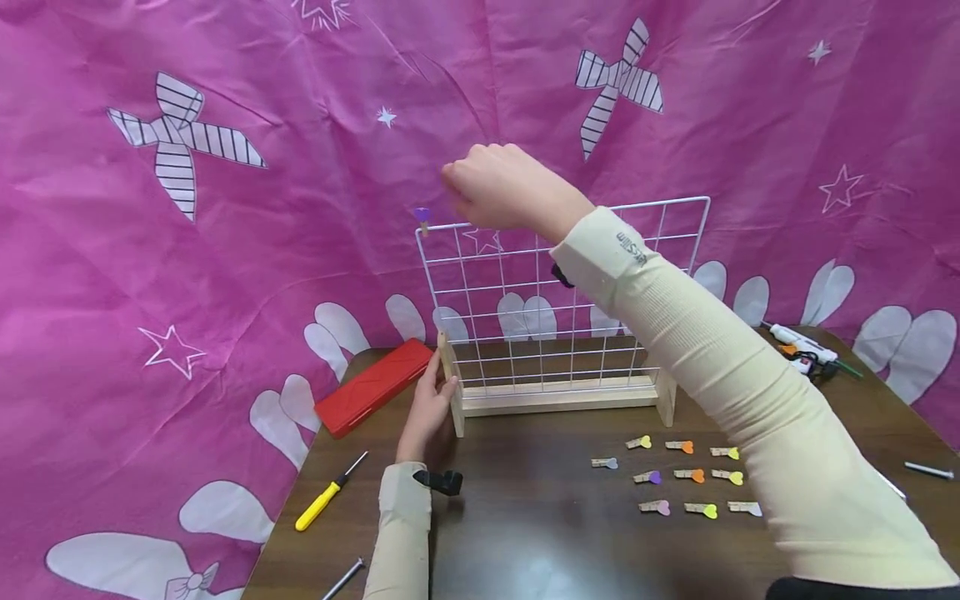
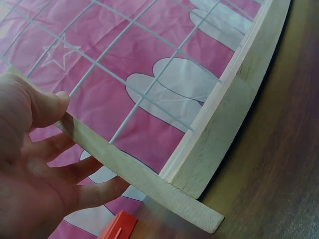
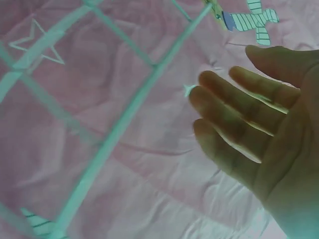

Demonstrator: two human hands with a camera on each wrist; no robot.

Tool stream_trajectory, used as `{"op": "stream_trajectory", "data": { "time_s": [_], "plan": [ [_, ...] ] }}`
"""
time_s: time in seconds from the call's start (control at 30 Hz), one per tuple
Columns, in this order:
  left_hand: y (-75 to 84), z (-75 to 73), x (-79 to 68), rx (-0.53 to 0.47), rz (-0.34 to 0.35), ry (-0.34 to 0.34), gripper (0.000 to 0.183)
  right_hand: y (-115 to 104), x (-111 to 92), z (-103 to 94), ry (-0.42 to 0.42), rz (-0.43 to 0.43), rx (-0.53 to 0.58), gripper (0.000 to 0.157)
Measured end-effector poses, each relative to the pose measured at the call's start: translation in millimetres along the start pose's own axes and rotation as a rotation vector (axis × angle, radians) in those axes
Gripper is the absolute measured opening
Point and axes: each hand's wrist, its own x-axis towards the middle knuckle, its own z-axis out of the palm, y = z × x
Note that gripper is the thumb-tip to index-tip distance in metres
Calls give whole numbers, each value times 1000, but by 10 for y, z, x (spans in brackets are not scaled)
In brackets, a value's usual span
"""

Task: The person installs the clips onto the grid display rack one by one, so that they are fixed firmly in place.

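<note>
A white wire grid rack stands upright on a pale wooden base [image 1: 555, 403]. My left hand [image 1: 427, 417] grips the rack's left wooden end piece [image 2: 149, 182], thumb on one side and fingers on the other. Above the grid's top wire, left of its middle, is my right hand [image 1: 510, 187]. The right wrist view shows its fingers loosely bent, apart from the wire [image 3: 127, 117] and with nothing in them. A clothespin with a purple heart [image 1: 423, 217] stands clipped at the grid's top left corner.
Several small heart clothespins [image 1: 690, 476] lie in rows at the front right. To the left are a red case [image 1: 375, 387], a yellow-handled screwdriver [image 1: 321, 505] and a bolt [image 1: 345, 578]. A white glue gun [image 1: 802, 342] lies at the back right, another bolt [image 1: 928, 470] at the right edge.
</note>
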Motion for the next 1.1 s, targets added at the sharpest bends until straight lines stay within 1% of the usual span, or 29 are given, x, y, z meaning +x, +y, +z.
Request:
{"op": "stream_trajectory", "data": {
  "time_s": [0.1,0.2,0.3,0.4,0.5,0.67,0.73,0.93,1.0,1.1],
  "plan": [
    [5,16,-10,-6,-5,5,66,73,-241,39,28,31,49,11],
    [17,-25,-23,-1,-18,9,66,135,-429,90,63,49,84,9],
    [15,-38,-23,0,-22,8,66,216,-619,149,75,74,118,5],
    [14,-33,-22,-8,-24,8,66,283,-805,200,83,89,160,6],
    [12,-21,-21,-10,-20,5,66,332,-988,260,98,86,194,6],
    [24,-11,-24,-12,-19,14,66,385,-1258,408,131,69,220,5],
    [29,-15,-26,-9,-25,19,66,395,-1355,477,129,70,232,6],
    [31,-22,-13,-7,-7,15,66,432,-1689,745,86,95,274,12],
    [70,-23,-22,-18,0,7,66,451,-1823,870,65,100,291,13],
    [181,-25,-68,-26,7,-8,66,487,-2025,1087,37,95,311,13]
  ]
}}
